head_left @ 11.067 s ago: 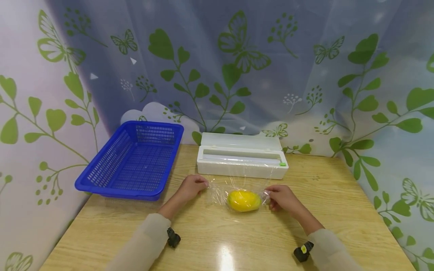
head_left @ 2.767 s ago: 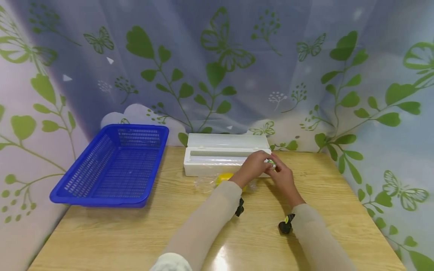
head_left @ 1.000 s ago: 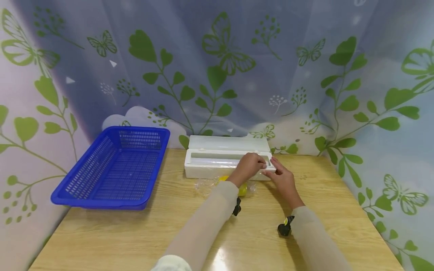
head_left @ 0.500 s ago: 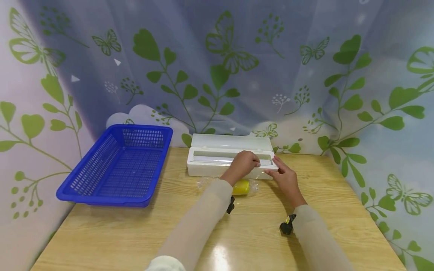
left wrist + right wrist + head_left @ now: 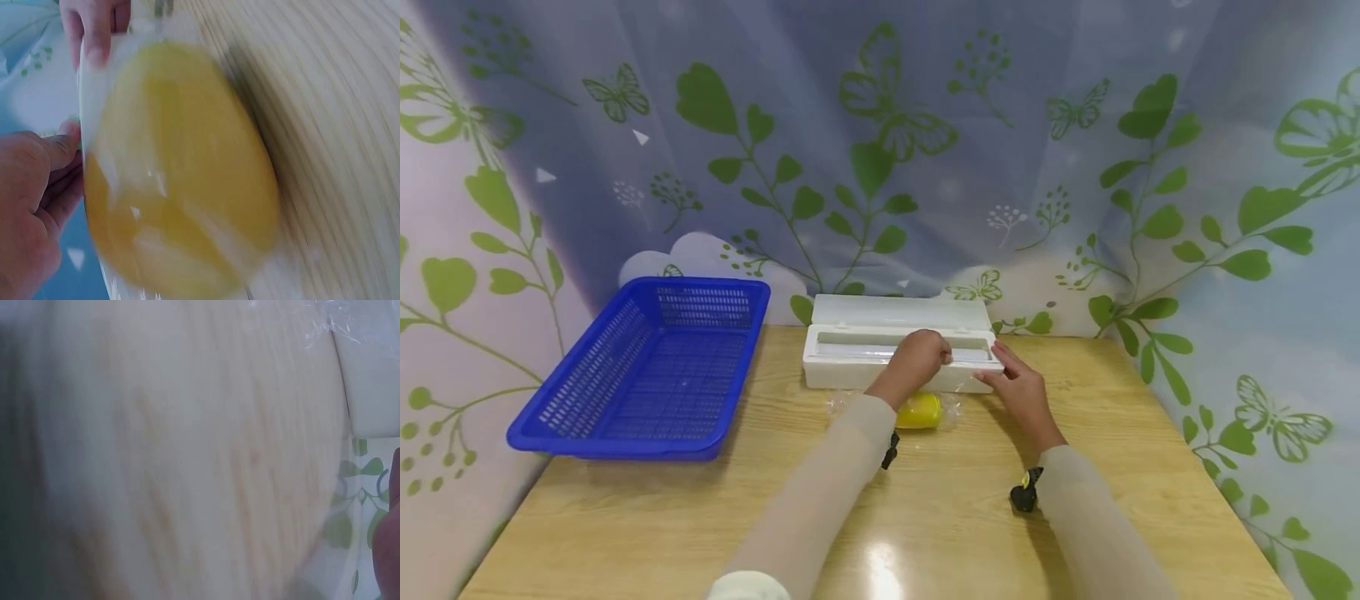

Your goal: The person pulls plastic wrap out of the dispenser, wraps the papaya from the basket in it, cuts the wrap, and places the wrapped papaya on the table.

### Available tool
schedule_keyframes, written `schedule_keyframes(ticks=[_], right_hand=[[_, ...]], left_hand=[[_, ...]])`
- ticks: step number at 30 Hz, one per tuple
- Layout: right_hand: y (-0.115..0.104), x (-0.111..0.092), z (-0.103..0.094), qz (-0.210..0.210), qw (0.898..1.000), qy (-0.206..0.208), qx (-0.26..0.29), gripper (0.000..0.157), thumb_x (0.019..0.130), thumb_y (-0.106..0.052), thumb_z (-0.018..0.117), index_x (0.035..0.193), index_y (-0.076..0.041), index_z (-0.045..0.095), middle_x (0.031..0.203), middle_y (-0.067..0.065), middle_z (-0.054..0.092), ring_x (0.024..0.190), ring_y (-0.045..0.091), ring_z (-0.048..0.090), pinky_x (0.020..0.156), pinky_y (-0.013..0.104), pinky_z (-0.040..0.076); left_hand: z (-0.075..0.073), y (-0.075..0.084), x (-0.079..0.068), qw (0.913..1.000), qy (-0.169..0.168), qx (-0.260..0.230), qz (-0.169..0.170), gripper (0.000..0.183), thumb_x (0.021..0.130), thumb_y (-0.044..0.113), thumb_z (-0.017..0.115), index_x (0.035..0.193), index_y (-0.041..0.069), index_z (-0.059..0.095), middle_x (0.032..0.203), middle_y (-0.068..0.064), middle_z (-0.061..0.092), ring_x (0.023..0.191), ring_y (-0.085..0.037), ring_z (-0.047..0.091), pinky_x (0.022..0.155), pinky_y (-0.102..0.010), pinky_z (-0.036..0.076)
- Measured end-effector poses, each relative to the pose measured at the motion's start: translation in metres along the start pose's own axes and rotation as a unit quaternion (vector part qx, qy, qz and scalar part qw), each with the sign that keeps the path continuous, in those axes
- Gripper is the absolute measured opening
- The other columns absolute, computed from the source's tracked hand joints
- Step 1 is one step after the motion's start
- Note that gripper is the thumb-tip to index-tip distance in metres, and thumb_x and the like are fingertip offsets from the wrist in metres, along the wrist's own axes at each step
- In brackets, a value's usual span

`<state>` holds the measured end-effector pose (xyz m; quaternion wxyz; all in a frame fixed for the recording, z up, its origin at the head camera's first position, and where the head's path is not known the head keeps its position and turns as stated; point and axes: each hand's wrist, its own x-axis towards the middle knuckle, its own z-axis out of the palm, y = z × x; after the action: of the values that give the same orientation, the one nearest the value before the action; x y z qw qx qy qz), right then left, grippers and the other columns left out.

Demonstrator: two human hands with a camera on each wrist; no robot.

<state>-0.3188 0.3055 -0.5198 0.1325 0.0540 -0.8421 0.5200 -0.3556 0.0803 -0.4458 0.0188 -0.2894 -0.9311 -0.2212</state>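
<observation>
seemingly, clear plastic film point(image 5: 952, 407) round the yellow oval fruit point(image 5: 920, 412) just below centre is being cut, next calling for a steady sideways stroke, the right hand point(image 5: 1022, 397) gripping the long white box point(image 5: 837, 375), the curled left hand point(image 5: 916, 362) hiding any hold.

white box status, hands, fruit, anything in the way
Left hand pinching at front rim of white box; right hand gripping its right end. Yellow fruit in clear film, before the box. Blue basket off left, clear of hands.
</observation>
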Motion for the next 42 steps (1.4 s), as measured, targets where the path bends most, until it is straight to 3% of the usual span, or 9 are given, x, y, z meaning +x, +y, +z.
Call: schedule_keyframes(ticks=[3, 8, 14, 21, 27, 31, 35, 38, 42], right_hand=[[-0.003, 0.000, 0.001, 0.004, 1.000, 0.003, -0.009, 0.071, 0.089, -0.036, 0.077, 0.149, -0.013, 0.048, 0.160, 0.001, 0.039, 0.148, 0.020, 0.036, 0.110, 0.031, 0.039], [-0.004, -0.001, -0.001, 0.013, 1.000, 0.009, -0.024, 0.071, 0.089, -0.038, 0.076, 0.150, -0.014, 0.048, 0.160, 0.000, 0.039, 0.147, 0.020, 0.037, 0.110, 0.033, 0.039], [-0.005, -0.003, 0.002, 0.023, 0.999, -0.003, -0.024, 0.073, 0.089, -0.042, 0.075, 0.151, -0.017, 0.046, 0.161, -0.002, 0.038, 0.147, 0.018, 0.036, 0.107, 0.020, 0.041], [-0.006, -0.003, 0.001, 0.041, 0.999, -0.003, 0.001, 0.074, 0.089, -0.044, 0.075, 0.152, -0.018, 0.045, 0.161, -0.003, 0.036, 0.149, 0.018, 0.033, 0.096, 0.004, 0.040], [-0.007, -0.001, 0.001, 0.037, 0.999, -0.008, -0.011, 0.075, 0.087, -0.047, 0.075, 0.151, -0.019, 0.046, 0.161, -0.004, 0.037, 0.149, 0.018, 0.034, 0.094, 0.003, 0.039], [-0.006, -0.001, -0.004, 0.037, 0.999, -0.003, -0.013, 0.074, 0.089, -0.045, 0.074, 0.152, -0.019, 0.045, 0.161, -0.004, 0.037, 0.149, 0.019, 0.034, 0.095, 0.003, 0.040], [-0.007, -0.001, -0.003, 0.034, 0.999, -0.016, -0.015, 0.075, 0.089, -0.045, 0.074, 0.153, -0.018, 0.043, 0.162, -0.003, 0.035, 0.149, 0.021, 0.034, 0.097, 0.005, 0.040], [-0.009, -0.002, 0.000, 0.028, 0.999, -0.021, -0.016, 0.074, 0.091, -0.043, 0.073, 0.153, -0.017, 0.042, 0.163, -0.001, 0.034, 0.148, 0.024, 0.034, 0.096, 0.004, 0.040], [-0.009, -0.004, 0.003, 0.021, 0.999, -0.020, -0.030, 0.073, 0.093, -0.042, 0.071, 0.154, -0.017, 0.041, 0.163, -0.002, 0.033, 0.148, 0.025, 0.035, 0.093, 0.001, 0.038]], left_hand=[[-0.011, -0.017, -0.013, 0.9997, 0.014, -0.010, -0.014, 0.025, 0.102, 0.011, 0.060, 0.080, 0.012, 0.072, 0.074, 0.002, 0.056, 0.076, -0.012, 0.048, 0.081, -0.027, 0.047], [-0.025, -0.044, -0.034, 0.9992, 0.031, -0.020, -0.016, 0.021, 0.101, 0.011, 0.061, 0.091, 0.015, 0.079, 0.094, 0.001, 0.071, 0.084, -0.011, 0.057, 0.089, -0.029, 0.053], [-0.040, -0.076, -0.056, 0.9984, 0.031, -0.014, -0.044, 0.026, 0.101, 0.008, 0.061, 0.077, 0.011, 0.070, 0.082, -0.003, 0.062, 0.078, -0.015, 0.049, 0.078, -0.032, 0.048], [-0.059, -0.106, -0.081, 0.9962, 0.066, 0.025, -0.051, 0.023, 0.098, 0.004, 0.062, 0.083, 0.013, 0.078, 0.090, -0.005, 0.070, 0.090, -0.019, 0.064, 0.087, -0.035, 0.054], [-0.072, -0.131, -0.101, 0.9902, 0.108, 0.058, -0.066, 0.024, 0.092, -0.002, 0.064, 0.071, 0.009, 0.071, 0.076, -0.005, 0.062, 0.074, -0.019, 0.055, 0.069, -0.033, 0.048], [-0.075, -0.140, -0.106, 0.9850, 0.148, 0.081, -0.037, 0.021, 0.084, -0.005, 0.064, 0.069, 0.007, 0.071, 0.075, -0.004, 0.065, 0.072, -0.018, 0.057, 0.067, -0.031, 0.049], [-0.076, -0.142, -0.110, 0.9823, 0.166, 0.083, -0.027, 0.033, 0.080, -0.009, 0.061, 0.055, 0.011, 0.051, 0.066, 0.000, 0.051, 0.065, -0.015, 0.044, 0.059, -0.027, 0.038], [-0.076, -0.143, -0.113, 0.9822, 0.168, 0.078, -0.030, 0.039, 0.079, -0.012, 0.058, 0.057, 0.014, 0.040, 0.067, 0.001, 0.041, 0.066, -0.015, 0.036, 0.060, -0.027, 0.031], [-0.074, -0.142, -0.118, 0.9825, 0.165, 0.077, -0.040, 0.025, 0.084, -0.008, 0.061, 0.064, 0.007, 0.061, 0.072, -0.002, 0.055, 0.072, -0.017, 0.051, 0.068, -0.031, 0.046]])
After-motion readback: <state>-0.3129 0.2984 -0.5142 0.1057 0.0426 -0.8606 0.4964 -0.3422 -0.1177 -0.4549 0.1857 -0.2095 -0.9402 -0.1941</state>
